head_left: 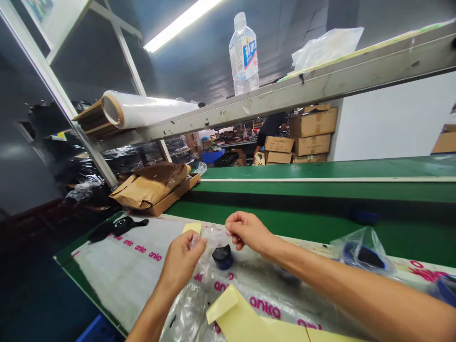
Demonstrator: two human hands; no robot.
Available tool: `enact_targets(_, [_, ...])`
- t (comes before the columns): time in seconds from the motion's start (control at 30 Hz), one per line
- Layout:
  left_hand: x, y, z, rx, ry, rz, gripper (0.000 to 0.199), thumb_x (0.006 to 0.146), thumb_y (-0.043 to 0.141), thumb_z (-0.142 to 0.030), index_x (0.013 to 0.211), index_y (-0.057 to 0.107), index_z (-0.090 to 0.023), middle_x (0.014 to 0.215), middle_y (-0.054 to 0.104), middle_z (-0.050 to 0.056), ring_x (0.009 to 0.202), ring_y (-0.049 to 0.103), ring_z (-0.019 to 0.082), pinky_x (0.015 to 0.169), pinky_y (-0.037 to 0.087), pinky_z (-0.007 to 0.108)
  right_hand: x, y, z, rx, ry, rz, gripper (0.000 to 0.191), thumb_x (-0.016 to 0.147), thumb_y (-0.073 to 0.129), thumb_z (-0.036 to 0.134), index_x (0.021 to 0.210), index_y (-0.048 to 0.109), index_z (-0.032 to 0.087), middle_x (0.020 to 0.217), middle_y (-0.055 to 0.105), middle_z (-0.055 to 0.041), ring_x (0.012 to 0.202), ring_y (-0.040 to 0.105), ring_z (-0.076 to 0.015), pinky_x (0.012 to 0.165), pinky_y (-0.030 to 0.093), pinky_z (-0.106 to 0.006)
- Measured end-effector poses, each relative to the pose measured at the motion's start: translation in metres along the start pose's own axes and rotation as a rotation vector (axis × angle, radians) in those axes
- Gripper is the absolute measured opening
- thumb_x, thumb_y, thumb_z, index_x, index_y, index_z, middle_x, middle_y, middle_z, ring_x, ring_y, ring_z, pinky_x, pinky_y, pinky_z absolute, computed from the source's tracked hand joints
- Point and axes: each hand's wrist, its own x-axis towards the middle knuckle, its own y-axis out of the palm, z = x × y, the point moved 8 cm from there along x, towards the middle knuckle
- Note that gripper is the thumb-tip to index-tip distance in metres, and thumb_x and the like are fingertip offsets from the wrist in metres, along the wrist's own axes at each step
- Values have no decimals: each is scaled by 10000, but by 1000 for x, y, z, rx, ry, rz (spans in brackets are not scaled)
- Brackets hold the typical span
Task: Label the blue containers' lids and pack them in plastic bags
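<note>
My left hand and my right hand each pinch an edge of a small clear plastic bag held just above the bench. A dark blue round object hangs inside or just under the bag between my hands. A small yellow paper slip lies just beyond my left hand. Yellow backing paper curls up near my forearms. More clear bags lie under my left wrist.
The bench sheet printed with pink "anko" covers the near table. A black strap-like item lies at far left, a bagged blue item at right. A green conveyor runs behind. A water bottle stands on the shelf; a person works beyond.
</note>
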Motion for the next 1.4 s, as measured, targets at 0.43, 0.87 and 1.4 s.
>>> enact_targets(0.43, [-4,3,-40,1171,265,-50,204,978,445,-281,917,619,-193,847,732,77,789,718,284,578,350,314,-6,30,46,-1182,-539,94,112,856,638,189,964,664,171,865,682,-43,816,641,-198,697,468,-289])
enact_targets(0.87, [12,48,16,1124,197,85,215,971,423,-193,950,635,-164,894,747,94,834,735,290,639,464,336,16,40,-3,-1788,-532,164,197,911,501,79,1016,660,126,975,720,-144,905,680,-268,689,489,-316])
enact_targets(1.4, [-32,45,23,1041,398,198,174,965,479,-180,956,648,-220,882,740,28,812,713,225,668,453,304,-26,32,-21,-1651,-624,315,161,924,495,127,959,650,151,901,730,-91,828,679,-229,686,431,-303])
